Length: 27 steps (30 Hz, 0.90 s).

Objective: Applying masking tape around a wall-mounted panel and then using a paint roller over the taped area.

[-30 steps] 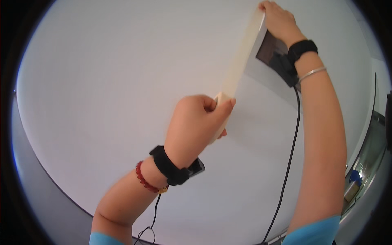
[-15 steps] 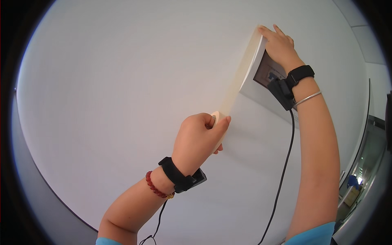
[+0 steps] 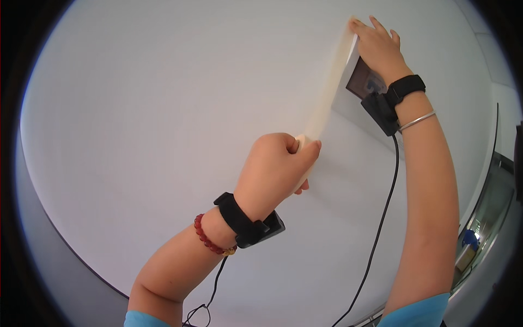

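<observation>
My left hand (image 3: 272, 168) is closed around a roll of cream masking tape (image 3: 303, 143), partly hidden by the fingers. From the roll, a pulled-out strip of tape (image 3: 329, 90) runs up and to the right along the left edge of a white paper sheet (image 3: 339, 102) with a dark printed picture. At the upper end of the strip, my right hand (image 3: 379, 50) presses its fingertips on the tape and the sheet's top corner. The other fingers of that hand are spread. My right hand and wrist cover much of the sheet.
A large pale, smooth board or wall surface (image 3: 152, 109) fills most of the view. Black wrist straps carry small devices, with a cable (image 3: 379, 229) hanging from the right one. At the far right is a glassy opening with a blue thing (image 3: 470, 238) and a box beyond.
Both hands have shifted slightly up and to the right in view, along with the tape and the sheet. The strip stays stretched between them, and neither hand has let go.
</observation>
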### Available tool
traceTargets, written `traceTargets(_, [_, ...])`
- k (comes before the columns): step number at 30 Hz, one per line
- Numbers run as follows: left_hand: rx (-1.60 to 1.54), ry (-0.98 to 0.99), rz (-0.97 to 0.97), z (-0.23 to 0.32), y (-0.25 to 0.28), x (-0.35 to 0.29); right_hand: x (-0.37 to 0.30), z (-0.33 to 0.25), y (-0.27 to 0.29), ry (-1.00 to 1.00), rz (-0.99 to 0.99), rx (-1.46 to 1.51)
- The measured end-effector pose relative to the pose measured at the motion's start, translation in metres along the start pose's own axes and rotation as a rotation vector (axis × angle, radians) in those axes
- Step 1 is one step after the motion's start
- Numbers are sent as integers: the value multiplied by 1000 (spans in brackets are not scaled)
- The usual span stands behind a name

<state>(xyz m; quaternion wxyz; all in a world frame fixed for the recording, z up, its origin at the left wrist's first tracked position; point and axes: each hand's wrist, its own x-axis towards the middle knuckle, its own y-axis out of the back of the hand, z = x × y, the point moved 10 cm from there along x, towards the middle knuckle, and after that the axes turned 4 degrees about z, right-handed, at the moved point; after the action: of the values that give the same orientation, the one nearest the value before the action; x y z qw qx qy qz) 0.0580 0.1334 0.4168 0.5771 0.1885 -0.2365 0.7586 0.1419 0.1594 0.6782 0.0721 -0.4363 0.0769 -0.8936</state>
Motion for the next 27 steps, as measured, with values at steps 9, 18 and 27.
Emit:
traceTargets(9, [95,-2,59,5,3,2,-22,-19,5,195,223,23])
traceTargets(18, [72,-38,-14,1,0,14,-14,-36,12,187,-26,-81])
traceTargets(27, [130,-42,31,13,4,0,-20,-51,14,335,3,-129])
